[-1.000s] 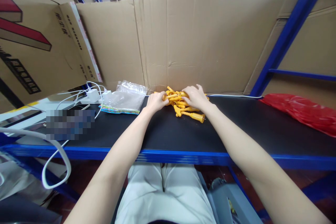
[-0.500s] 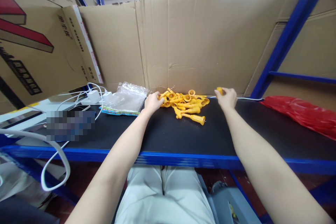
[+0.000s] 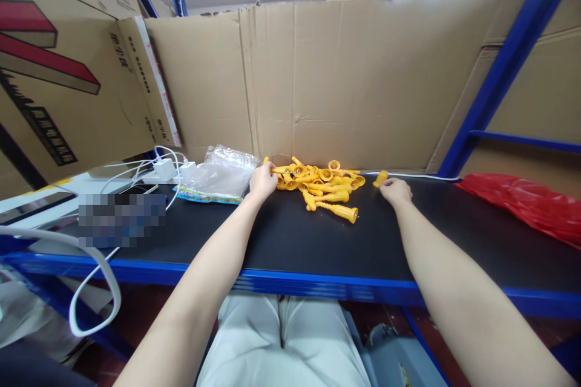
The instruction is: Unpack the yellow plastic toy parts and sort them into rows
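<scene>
Right hand (image 3: 397, 191) pinches a yellow piece (image 3: 381, 178) between fingertips, just right of the yellow pile (image 3: 325, 184) on the black tabletop (image 3: 299, 242). Left hand (image 3: 263, 182) at pile's left edge; grip cannot be told. Light fingertip hold judged best.

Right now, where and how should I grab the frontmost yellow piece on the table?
Probably pinch that yellow piece by its thick barrel, from above and the right: it lies sideways, flared mouth jutting right, while its left end lies near other yellow pieces.
</scene>
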`<act>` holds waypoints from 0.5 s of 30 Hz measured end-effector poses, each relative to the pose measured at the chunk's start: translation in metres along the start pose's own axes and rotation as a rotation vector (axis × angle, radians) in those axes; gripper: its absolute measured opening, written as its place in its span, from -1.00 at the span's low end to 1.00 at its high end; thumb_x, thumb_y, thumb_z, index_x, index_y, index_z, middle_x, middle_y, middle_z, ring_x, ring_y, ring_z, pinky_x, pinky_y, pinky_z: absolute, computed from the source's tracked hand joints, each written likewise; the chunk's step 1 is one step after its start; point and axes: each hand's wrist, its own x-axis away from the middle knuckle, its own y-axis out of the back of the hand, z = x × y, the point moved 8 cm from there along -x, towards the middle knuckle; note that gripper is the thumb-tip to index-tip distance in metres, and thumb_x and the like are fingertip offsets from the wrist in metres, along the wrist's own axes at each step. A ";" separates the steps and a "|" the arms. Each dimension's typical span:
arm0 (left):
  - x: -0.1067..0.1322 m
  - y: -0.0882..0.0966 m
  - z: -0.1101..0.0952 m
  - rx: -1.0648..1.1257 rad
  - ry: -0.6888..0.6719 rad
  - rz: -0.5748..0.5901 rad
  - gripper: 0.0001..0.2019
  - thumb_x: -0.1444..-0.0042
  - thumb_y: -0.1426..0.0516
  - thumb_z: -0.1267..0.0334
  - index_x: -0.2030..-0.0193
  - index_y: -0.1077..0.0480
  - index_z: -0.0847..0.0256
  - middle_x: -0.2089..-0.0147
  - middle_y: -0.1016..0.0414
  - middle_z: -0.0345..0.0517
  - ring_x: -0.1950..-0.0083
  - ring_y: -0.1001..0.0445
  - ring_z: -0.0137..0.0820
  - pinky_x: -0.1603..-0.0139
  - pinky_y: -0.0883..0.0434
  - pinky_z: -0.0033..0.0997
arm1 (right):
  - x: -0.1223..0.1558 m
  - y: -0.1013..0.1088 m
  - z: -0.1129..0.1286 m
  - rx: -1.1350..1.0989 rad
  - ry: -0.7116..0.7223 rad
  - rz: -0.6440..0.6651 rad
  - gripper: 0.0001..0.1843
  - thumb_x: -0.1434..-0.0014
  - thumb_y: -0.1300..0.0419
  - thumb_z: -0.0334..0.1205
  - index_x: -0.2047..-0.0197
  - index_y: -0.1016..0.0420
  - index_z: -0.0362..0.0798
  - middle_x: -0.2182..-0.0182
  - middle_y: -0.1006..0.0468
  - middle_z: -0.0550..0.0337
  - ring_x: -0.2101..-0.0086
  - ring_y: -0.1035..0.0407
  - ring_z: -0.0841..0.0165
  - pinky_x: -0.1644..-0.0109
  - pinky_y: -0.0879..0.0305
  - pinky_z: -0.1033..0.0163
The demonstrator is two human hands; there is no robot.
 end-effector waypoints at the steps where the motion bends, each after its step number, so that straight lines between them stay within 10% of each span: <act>1: -0.001 0.000 0.002 0.026 0.007 -0.006 -0.75 -0.02 -0.05 0.39 0.14 -0.41 0.18 0.25 -0.53 -0.04 0.17 -0.49 -0.26 0.16 -0.36 -0.35 | 0.000 -0.002 0.002 0.008 0.021 0.024 -0.73 -0.02 -0.18 -0.28 0.19 -0.58 -0.02 0.07 -0.55 0.03 0.00 -0.39 0.09 -0.05 -0.29 0.05; 15: 0.000 -0.016 0.033 1.055 0.539 -0.015 -0.73 -0.07 0.02 0.46 0.09 -0.35 0.23 0.38 -0.39 -0.18 0.58 -0.41 -0.53 0.44 -0.45 -0.40 | -0.008 -0.036 0.015 0.191 0.256 0.230 -0.48 -0.18 0.04 -0.24 -0.19 -0.36 0.15 -0.11 -0.42 0.12 -0.11 -0.28 0.12 -0.16 -0.14 -0.06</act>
